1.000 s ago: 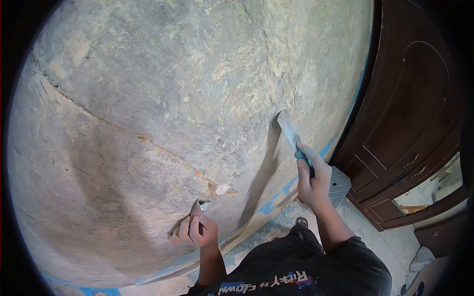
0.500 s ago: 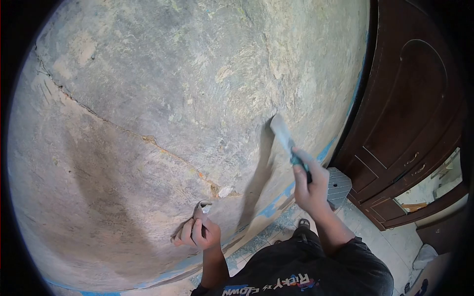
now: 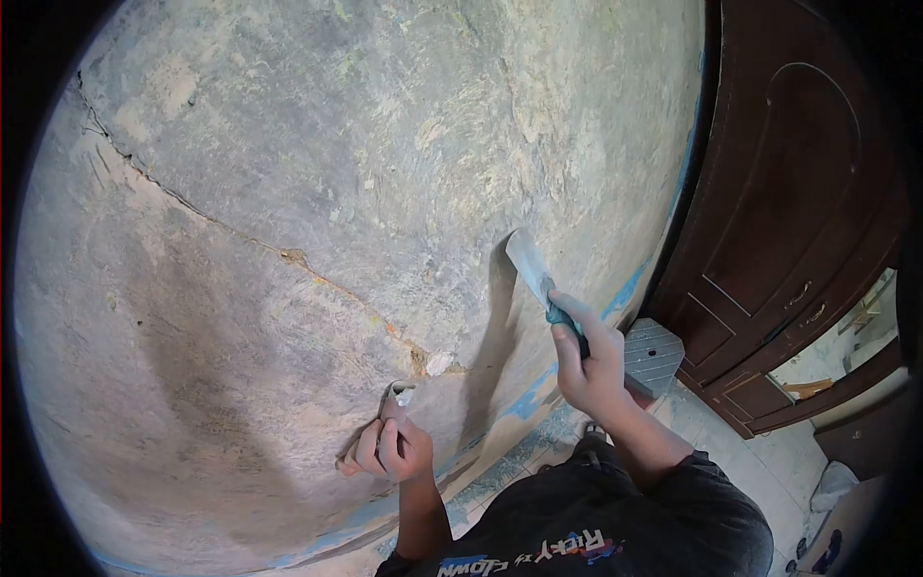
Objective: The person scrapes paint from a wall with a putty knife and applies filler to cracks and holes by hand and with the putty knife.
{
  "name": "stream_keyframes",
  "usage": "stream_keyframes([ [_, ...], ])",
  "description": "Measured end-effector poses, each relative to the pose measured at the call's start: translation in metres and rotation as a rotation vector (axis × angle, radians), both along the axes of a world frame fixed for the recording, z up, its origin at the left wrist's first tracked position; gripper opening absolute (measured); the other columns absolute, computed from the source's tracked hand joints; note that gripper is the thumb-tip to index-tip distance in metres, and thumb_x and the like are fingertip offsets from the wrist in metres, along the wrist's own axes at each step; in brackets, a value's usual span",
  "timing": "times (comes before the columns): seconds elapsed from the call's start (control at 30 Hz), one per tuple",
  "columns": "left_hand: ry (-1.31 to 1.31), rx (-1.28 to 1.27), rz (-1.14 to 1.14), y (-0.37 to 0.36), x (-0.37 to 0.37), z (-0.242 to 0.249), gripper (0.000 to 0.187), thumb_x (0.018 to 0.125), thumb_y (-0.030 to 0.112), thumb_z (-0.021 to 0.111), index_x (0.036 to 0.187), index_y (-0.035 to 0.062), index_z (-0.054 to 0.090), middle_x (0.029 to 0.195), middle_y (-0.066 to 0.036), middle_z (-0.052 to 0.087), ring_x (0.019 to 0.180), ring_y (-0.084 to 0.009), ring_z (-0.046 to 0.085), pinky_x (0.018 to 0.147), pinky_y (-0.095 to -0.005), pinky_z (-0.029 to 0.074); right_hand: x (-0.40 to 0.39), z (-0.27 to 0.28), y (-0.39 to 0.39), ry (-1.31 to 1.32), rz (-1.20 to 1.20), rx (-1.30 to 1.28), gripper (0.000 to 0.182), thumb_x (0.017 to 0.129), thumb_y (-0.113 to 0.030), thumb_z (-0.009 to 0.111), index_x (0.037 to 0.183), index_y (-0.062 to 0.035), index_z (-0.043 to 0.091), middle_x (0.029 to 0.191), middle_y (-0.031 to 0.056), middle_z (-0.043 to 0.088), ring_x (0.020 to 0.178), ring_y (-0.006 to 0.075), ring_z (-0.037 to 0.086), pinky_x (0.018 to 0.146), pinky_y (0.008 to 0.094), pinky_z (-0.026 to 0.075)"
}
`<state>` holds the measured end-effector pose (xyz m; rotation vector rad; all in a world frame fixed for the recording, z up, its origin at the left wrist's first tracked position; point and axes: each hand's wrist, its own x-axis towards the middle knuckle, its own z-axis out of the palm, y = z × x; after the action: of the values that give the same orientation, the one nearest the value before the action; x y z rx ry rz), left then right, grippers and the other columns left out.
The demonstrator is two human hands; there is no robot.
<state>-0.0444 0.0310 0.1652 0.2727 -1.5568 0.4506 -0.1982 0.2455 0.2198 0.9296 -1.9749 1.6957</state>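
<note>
My right hand (image 3: 594, 373) grips the dark green handle of a putty knife (image 3: 527, 260), whose pale blade points up against the rough plaster wall (image 3: 385, 144). Lower down and to the left, my left hand (image 3: 396, 450) is closed around a curled grey-brown piece (image 3: 392, 409) with whitish stuff at its open end; I cannot tell what it is. Just above that hand, a lump of white filler (image 3: 440, 363) sits in the wall at the end of a long crack (image 3: 216, 221). This crack runs up to the far left, with orange-brown chips along it.
A dark brown wooden cabinet (image 3: 750, 212) with a mirror panel (image 3: 846, 341) stands at the right. Beside the wall's base is a grey stool (image 3: 654, 354) with a grooved top. Pale floor tiles (image 3: 735, 452) lie below, and blue paint remnants (image 3: 527, 402) edge the wall.
The putty knife and my right hand have shifted slightly left and down along the wall. My left hand keeps its hold near the filler; the whole view has turned slightly.
</note>
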Motion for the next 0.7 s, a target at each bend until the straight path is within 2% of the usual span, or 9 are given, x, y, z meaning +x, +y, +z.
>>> stream_keyframes([
  [0.13, 0.0, 0.005, 0.02, -0.001, 0.003, -0.005, 0.02, 0.09, 0.007, 0.076, 0.101, 0.0135, 0.061, 0.096, -0.002, 0.06, 0.087, -0.0205, 0.057, 0.082, -0.0431, 0.029, -0.016, 0.016, 0.009, -0.135, -0.095, -0.028, 0.033, 0.096, -0.004, 0.06, 0.129, -0.0026, 0.063, 0.092, 0.0187, 0.069, 0.072, 0.0229, 0.066, 0.07, 0.0313, 0.052],
  [0.23, -0.006, -0.006, 0.004, -0.002, 0.003, -0.004, 0.019, 0.09, 0.007, 0.076, 0.101, 0.013, 0.062, 0.096, -0.002, 0.06, 0.087, -0.0205, 0.057, 0.083, -0.0432, 0.029, -0.016, 0.01, 0.005, 0.017, -0.067, -0.016, 0.033, 0.096, -0.005, 0.059, 0.13, -0.0025, 0.063, 0.092, 0.0178, 0.069, 0.071, 0.0239, 0.066, 0.069, 0.0314, 0.051],
  [0.37, 0.001, -0.009, -0.001, -0.004, 0.003, -0.007, 0.02, 0.088, 0.006, 0.077, 0.1, 0.0117, 0.062, 0.095, -0.003, 0.061, 0.087, -0.0216, 0.057, 0.083, -0.0444, 0.03, -0.014, 0.002, 0.002, 0.062, -0.037, -0.029, 0.034, 0.095, -0.004, 0.061, 0.129, -0.0024, 0.063, 0.091, 0.0178, 0.07, 0.073, 0.0286, 0.069, 0.069, 0.0321, 0.052],
  [0.4, 0.009, 0.017, 0.001, -0.004, 0.002, -0.01, 0.022, 0.088, 0.005, 0.077, 0.1, 0.0141, 0.061, 0.096, -0.003, 0.06, 0.087, -0.0216, 0.056, 0.087, -0.0472, 0.029, -0.011, 0.012, 0.007, -0.064, -0.037, 0.031, 0.034, 0.095, -0.003, 0.062, 0.129, -0.002, 0.064, 0.093, 0.019, 0.071, 0.078, 0.0286, 0.072, 0.071, 0.0328, 0.053],
  [0.47, 0.017, 0.072, 0.007, -0.003, 0.002, -0.015, 0.026, 0.088, 0.005, 0.077, 0.101, 0.019, 0.06, 0.097, -0.001, 0.058, 0.088, -0.0216, 0.054, 0.095, -0.0528, 0.027, -0.011, 0.016, 0.004, -0.09, -0.035, -0.018, 0.034, 0.095, -0.003, 0.062, 0.129, -0.0016, 0.063, 0.093, 0.0193, 0.071, 0.08, 0.0286, 0.072, 0.071, 0.0329, 0.053],
  [0.57, 0.017, 0.089, -0.015, 0.003, 0.001, -0.009, 0.027, 0.087, 0.005, 0.079, 0.101, 0.0183, 0.06, 0.096, -0.002, 0.058, 0.087, -0.0227, 0.054, 0.095, -0.0527, 0.027, -0.007, 0.003, -0.001, -0.044, -0.03, -0.041, 0.034, 0.095, -0.003, 0.061, 0.129, -0.0014, 0.063, 0.093, 0.0191, 0.071, 0.078, 0.0279, 0.072, 0.07, 0.0324, 0.053],
  [0.67, -0.004, 0.015, -0.028, 0.001, 0.001, -0.002, 0.023, 0.087, 0.002, 0.078, 0.1, 0.0118, 0.062, 0.095, -0.005, 0.059, 0.084, -0.0234, 0.055, 0.082, -0.0441, 0.03, -0.006, 0.003, -0.002, -0.031, -0.045, -0.022, 0.034, 0.096, -0.004, 0.061, 0.129, -0.0013, 0.063, 0.092, 0.0187, 0.071, 0.077, 0.0271, 0.071, 0.069, 0.032, 0.052],
  [0.7, -0.006, 0.011, -0.021, 0.002, 0.0, -0.001, 0.023, 0.087, 0.002, 0.078, 0.1, 0.012, 0.062, 0.095, -0.005, 0.059, 0.084, -0.0231, 0.055, 0.082, -0.044, 0.03, -0.006, 0.007, 0.0, -0.042, -0.055, -0.011, 0.034, 0.096, -0.004, 0.061, 0.129, -0.0013, 0.063, 0.092, 0.0186, 0.07, 0.076, 0.0269, 0.071, 0.069, 0.0319, 0.052],
])
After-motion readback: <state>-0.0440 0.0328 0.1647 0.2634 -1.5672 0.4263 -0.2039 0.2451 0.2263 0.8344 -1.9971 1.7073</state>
